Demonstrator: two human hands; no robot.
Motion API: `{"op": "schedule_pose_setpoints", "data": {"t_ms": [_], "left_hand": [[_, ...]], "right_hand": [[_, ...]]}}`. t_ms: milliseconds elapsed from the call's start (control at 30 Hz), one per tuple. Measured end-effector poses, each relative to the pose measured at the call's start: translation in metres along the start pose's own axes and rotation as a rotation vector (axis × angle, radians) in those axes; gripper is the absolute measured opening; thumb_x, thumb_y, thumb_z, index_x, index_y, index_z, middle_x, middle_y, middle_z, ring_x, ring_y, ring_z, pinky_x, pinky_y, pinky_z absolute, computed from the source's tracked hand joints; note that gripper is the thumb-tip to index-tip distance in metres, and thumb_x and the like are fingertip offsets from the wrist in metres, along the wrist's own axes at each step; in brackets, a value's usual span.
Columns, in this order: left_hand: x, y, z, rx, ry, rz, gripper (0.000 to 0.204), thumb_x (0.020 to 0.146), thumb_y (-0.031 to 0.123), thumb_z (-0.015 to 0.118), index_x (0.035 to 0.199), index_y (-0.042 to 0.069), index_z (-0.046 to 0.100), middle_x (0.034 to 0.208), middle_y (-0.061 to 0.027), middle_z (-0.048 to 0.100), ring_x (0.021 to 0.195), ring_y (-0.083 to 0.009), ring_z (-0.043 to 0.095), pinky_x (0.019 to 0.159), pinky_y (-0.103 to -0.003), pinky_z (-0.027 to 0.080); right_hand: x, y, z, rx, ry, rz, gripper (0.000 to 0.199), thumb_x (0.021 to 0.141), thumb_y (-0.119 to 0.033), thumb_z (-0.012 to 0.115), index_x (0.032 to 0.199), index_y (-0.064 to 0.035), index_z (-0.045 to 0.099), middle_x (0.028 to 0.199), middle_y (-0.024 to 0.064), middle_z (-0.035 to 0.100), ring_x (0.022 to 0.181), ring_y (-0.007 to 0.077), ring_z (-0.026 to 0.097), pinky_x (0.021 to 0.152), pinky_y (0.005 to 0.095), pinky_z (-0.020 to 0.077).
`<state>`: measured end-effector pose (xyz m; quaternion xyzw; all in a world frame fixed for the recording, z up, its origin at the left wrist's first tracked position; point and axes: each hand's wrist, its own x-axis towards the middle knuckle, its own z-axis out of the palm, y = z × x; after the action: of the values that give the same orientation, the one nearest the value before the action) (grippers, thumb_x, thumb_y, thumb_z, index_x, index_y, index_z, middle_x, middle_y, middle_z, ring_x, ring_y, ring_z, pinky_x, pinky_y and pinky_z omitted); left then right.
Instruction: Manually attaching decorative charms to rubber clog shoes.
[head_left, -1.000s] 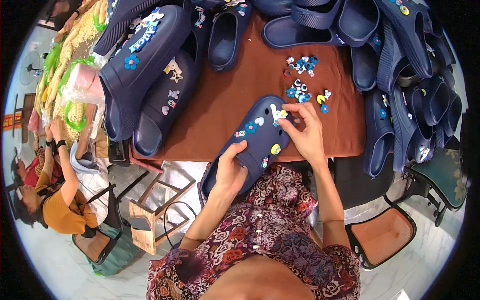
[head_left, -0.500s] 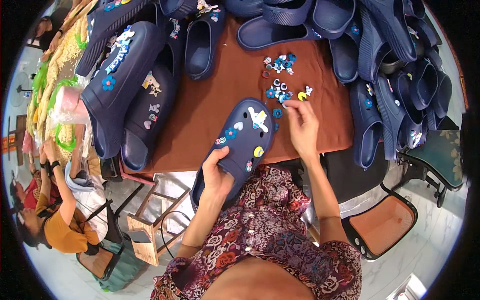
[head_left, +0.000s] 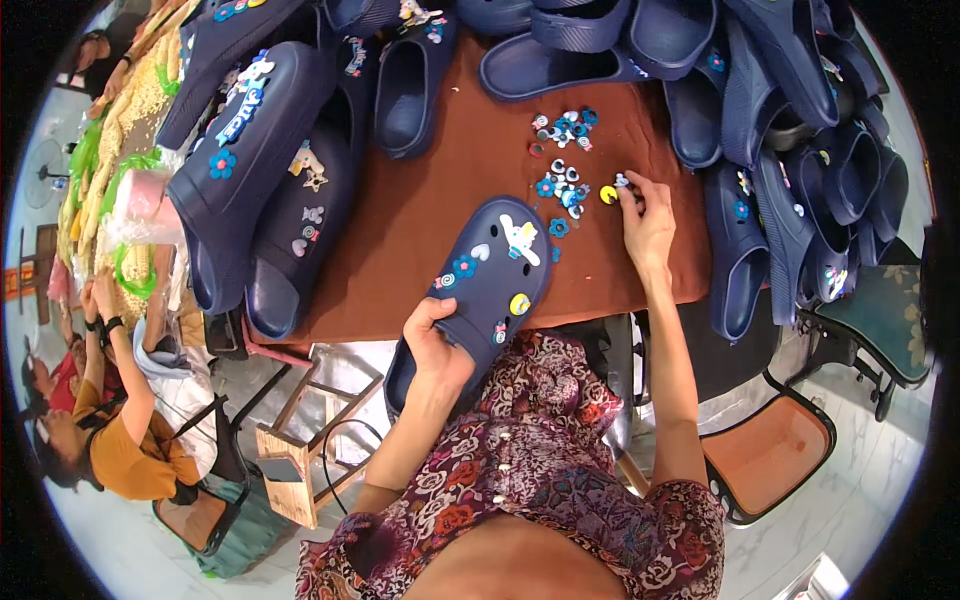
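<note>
My left hand point(head_left: 437, 352) grips a navy clog point(head_left: 492, 262) by its open heel end, thumb on top and toe pointing away from me. The clog's upper carries a white character charm, a pale heart, a blue flower, a yellow round charm and small swirl charms; a few holes are bare. To the right, my right hand point(head_left: 648, 222) pinches a small whitish shoe charm point(head_left: 621, 180) at the edge of the loose pile, its fingertips partly covering it. Beside those fingers lies a yellow charm point(head_left: 608, 195). Several blue and white charms point(head_left: 570, 128) are scattered farther left.
A brown cloth point(head_left: 420, 220) covers the table. Decorated navy clogs point(head_left: 250, 150) are heaped at left, and more clogs point(head_left: 740, 240) line the right and far sides. A co-worker in an orange top point(head_left: 140, 450) sits at left. A chair point(head_left: 770, 455) stands at right.
My right hand has moved right, from the blue charms to the small whitish charm by the yellow one. The left hand and its clog have barely shifted.
</note>
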<state>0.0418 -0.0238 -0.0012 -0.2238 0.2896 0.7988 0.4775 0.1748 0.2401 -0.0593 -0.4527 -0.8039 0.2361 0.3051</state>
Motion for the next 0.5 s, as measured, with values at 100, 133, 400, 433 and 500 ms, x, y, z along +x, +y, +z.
{"op": "schedule_pose_setpoints", "data": {"t_ms": [100, 133, 400, 433, 500], "left_hand": [[0.004, -0.002, 0.0, -0.012, -0.024, -0.041, 0.054, 0.067, 0.015, 0.056, 0.117, -0.003, 0.058, 0.12, -0.0185, 0.062, 0.111, -0.0357, 0.058, 0.101, -0.049, 0.043], [0.002, -0.001, 0.003, -0.014, -0.017, -0.03, 0.054, 0.067, 0.015, 0.056, 0.117, -0.003, 0.058, 0.12, -0.0185, 0.062, 0.111, -0.0357, 0.058, 0.101, -0.049, 0.043], [0.002, -0.003, 0.001, -0.068, -0.079, -0.065, 0.063, 0.062, 0.01, 0.053, 0.124, -0.003, 0.052, 0.126, -0.018, 0.058, 0.117, -0.0353, 0.055, 0.103, -0.05, 0.042], [0.002, -0.003, 0.0, -0.073, -0.067, -0.066, 0.062, 0.062, 0.009, 0.053, 0.123, -0.003, 0.053, 0.125, -0.0178, 0.059, 0.116, -0.0351, 0.056, 0.103, -0.05, 0.043], [0.003, -0.003, 0.0, -0.079, -0.077, -0.06, 0.061, 0.062, 0.009, 0.052, 0.123, -0.003, 0.053, 0.124, -0.0176, 0.059, 0.116, -0.0349, 0.056, 0.103, -0.049, 0.043]], "right_hand": [[0.006, 0.006, -0.001, -0.053, -0.037, -0.029, 0.023, 0.084, -0.013, 0.07, 0.106, -0.0088, 0.066, 0.089, 0.0086, 0.059, 0.069, 0.0205, 0.058, 0.066, 0.0343, 0.0491], [0.007, 0.007, 0.0, -0.036, -0.044, -0.025, 0.023, 0.083, -0.012, 0.07, 0.105, -0.0082, 0.065, 0.089, 0.0086, 0.059, 0.069, 0.0204, 0.058, 0.066, 0.0341, 0.049], [0.01, -0.014, -0.004, 0.102, -0.064, -0.101, 0.019, 0.081, -0.002, 0.07, 0.098, -0.0043, 0.062, 0.085, 0.0026, 0.064, 0.074, 0.0098, 0.056, 0.068, 0.0247, 0.0479], [0.009, -0.021, -0.005, 0.101, -0.068, -0.102, 0.019, 0.081, -0.002, 0.07, 0.098, -0.0043, 0.062, 0.085, 0.0026, 0.064, 0.074, 0.0098, 0.056, 0.068, 0.0247, 0.0479], [0.009, -0.038, -0.009, 0.215, -0.216, -0.004, 0.017, 0.081, -0.003, 0.07, 0.096, -0.0041, 0.062, 0.085, 0.0032, 0.065, 0.075, 0.011, 0.058, 0.069, 0.026, 0.0479]]}}
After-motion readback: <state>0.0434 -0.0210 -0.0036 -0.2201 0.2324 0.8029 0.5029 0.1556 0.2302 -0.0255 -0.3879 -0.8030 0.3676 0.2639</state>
